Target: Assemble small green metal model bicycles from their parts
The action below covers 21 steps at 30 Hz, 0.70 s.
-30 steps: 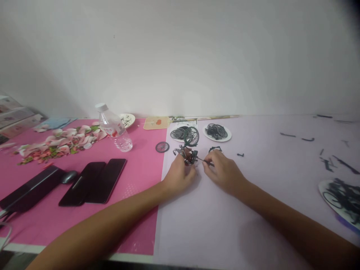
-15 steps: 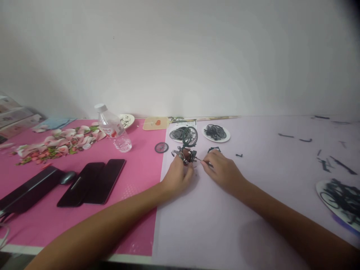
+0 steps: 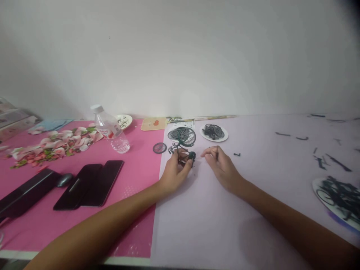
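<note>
My left hand (image 3: pixel 176 170) pinches a small dark green model bicycle (image 3: pixel 184 146) on the pale lilac mat (image 3: pixel 213 210), its one fitted wheel raised behind the fingers. My right hand (image 3: pixel 221 165) rests just right of it, fingers curled together; I cannot make out anything in them. A loose spoked wheel (image 3: pixel 159 147) lies on the pink mat (image 3: pixel 135 176) left of the model. A small black part (image 3: pixel 237 154) lies right of my right hand.
Two white plates hold wheels (image 3: pixel 176 134) and black parts (image 3: pixel 213 132) behind the hands. A water bottle (image 3: pixel 110 129), fake flowers (image 3: pixel 56 140), two dark phones (image 3: pixel 90 183), a mouse (image 3: pixel 64 180) sit left. Another parts plate (image 3: pixel 337 198) and scattered black pieces (image 3: pixel 320 150) lie right.
My right hand has drawn back from the model, and the thin tool seen at its fingertips no longer shows. My left hand has turned the model slightly. The view shifted a little.
</note>
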Each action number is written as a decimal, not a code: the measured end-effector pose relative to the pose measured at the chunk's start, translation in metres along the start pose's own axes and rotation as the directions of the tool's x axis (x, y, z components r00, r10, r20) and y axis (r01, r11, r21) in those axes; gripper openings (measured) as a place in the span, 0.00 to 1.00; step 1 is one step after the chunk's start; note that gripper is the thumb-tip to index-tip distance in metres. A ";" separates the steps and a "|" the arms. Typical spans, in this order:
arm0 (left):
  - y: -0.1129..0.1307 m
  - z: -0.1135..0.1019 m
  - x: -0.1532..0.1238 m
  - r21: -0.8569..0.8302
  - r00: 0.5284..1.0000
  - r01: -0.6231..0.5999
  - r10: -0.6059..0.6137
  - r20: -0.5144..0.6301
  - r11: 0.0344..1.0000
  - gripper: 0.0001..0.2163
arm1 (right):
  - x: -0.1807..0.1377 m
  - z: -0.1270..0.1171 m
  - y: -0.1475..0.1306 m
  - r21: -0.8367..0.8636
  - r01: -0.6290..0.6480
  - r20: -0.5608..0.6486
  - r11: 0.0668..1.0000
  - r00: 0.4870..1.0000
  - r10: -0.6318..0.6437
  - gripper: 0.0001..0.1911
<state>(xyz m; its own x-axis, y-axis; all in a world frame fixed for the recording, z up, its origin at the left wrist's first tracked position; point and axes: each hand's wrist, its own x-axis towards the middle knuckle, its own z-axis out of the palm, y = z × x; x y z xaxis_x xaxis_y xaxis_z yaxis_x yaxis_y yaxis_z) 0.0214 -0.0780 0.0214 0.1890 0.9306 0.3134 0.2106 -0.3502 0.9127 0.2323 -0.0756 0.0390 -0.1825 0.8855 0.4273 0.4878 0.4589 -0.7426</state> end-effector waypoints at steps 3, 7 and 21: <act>0.003 0.000 -0.002 0.031 0.997 -0.064 0.063 0.038 0.997 0.08 | 0.001 0.008 0.007 0.148 -0.041 0.003 0.988 0.999 0.041 0.17; 0.006 -0.001 -0.003 0.062 0.987 -0.137 0.131 0.090 0.989 0.06 | 0.001 0.013 0.013 0.199 -0.061 0.000 0.978 0.998 0.062 0.22; 0.004 0.001 -0.004 0.153 0.978 -0.181 0.161 0.136 0.972 0.05 | 0.001 0.010 0.010 0.149 -0.005 -0.112 0.989 0.994 0.022 0.21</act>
<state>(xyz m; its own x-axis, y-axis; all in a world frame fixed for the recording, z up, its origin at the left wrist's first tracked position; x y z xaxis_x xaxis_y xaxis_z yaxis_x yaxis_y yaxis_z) 0.0224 -0.0831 0.0231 0.3492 0.8390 0.4172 0.3168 -0.5247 0.7901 0.2280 -0.0698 0.0269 -0.0752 0.8818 0.4657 0.3565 0.4599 -0.8133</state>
